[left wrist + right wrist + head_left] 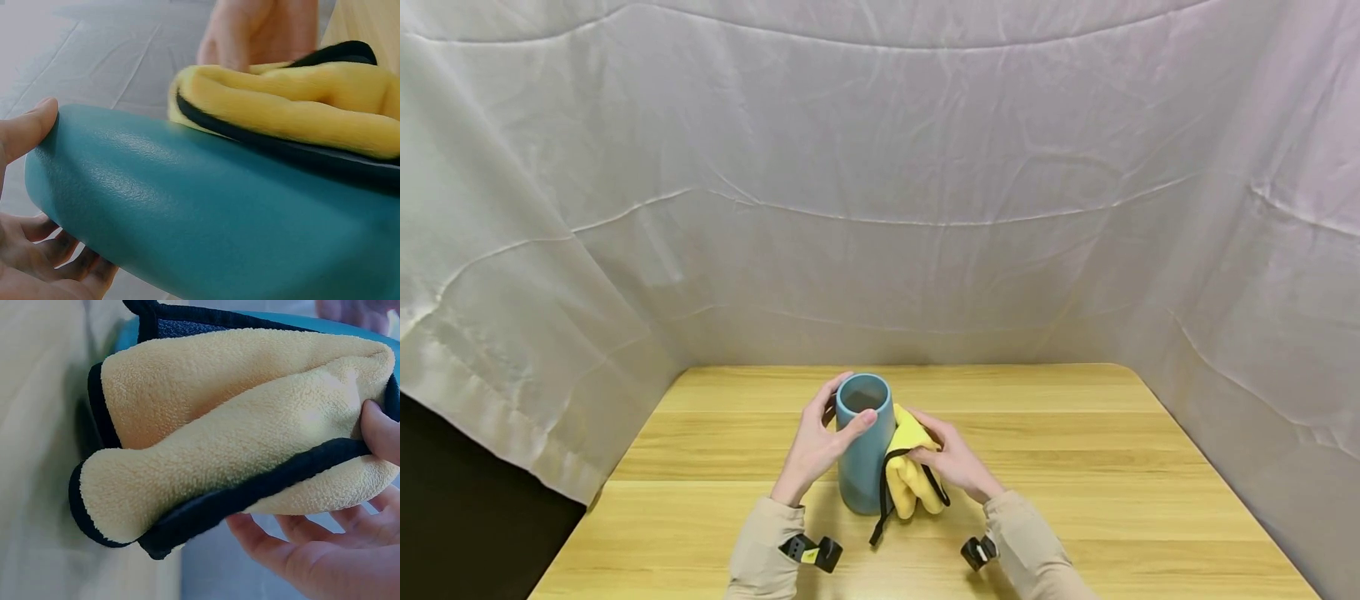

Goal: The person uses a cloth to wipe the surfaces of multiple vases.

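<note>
A tall blue vase (864, 467) with an open round mouth stands on the wooden table. Near its rim my left hand (814, 446) grips it, thumb on the front and fingers around the far left side. In the left wrist view, the smooth side of the vase (206, 212) fills the lower half. My right hand (951, 458) holds a yellow cloth (910, 475) with black edging, folded and hanging against the vase's right side. The right wrist view shows the thumb on top of the plush cloth (237, 425), with the fingers beneath it.
The wooden table (1075, 467) has rounded far corners. Grey-white fabric (925, 167) hangs behind it and along both sides. At the lower left is a dark area (467, 508) beyond the fabric. Each sleeved wrist carries a small black camera (829, 554).
</note>
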Demonstrator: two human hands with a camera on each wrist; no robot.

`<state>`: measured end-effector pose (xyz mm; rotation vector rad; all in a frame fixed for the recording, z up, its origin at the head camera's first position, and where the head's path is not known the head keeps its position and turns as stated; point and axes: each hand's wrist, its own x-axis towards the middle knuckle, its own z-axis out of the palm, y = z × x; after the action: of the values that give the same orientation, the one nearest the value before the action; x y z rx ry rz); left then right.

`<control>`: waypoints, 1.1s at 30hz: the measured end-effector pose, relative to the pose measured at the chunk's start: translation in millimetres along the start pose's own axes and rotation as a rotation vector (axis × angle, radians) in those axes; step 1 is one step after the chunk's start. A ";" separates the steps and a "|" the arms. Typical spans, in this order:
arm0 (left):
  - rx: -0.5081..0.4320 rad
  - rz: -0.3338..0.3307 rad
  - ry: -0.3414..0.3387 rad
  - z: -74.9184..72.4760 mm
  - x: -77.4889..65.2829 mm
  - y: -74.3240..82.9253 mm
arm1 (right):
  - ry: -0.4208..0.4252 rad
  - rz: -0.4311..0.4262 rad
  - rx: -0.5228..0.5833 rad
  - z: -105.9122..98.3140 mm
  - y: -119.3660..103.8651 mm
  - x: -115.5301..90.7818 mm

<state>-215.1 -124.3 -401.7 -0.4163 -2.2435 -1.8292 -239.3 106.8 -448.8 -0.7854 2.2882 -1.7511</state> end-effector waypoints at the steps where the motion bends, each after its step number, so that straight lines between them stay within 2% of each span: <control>1: 0.000 -0.002 0.000 0.0 -0.1 0.0 | 0.004 -0.006 -0.003 -0.5 -3.3 0.8; 9: 0.000 -0.004 0.000 -0.4 0.5 -1.4 | 0.034 -0.090 -0.018 -6.3 -40.7 12.9; 13: -0.002 0.002 0.003 -0.3 0.4 -1.6 | 0.043 -0.116 -0.036 -8.0 -50.5 16.5; 25: -0.001 0.015 0.003 -0.1 0.4 -2.0 | 0.040 -0.077 -0.031 -9.0 -54.7 15.4; 33: 0.004 0.019 0.000 0.1 1.4 -2.6 | 0.037 -0.082 -0.032 -7.9 -38.4 12.2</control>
<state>-217.4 -124.6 -403.6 -0.4364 -2.2348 -1.8155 -241.1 100.6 -408.3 -0.8722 2.3442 -1.7818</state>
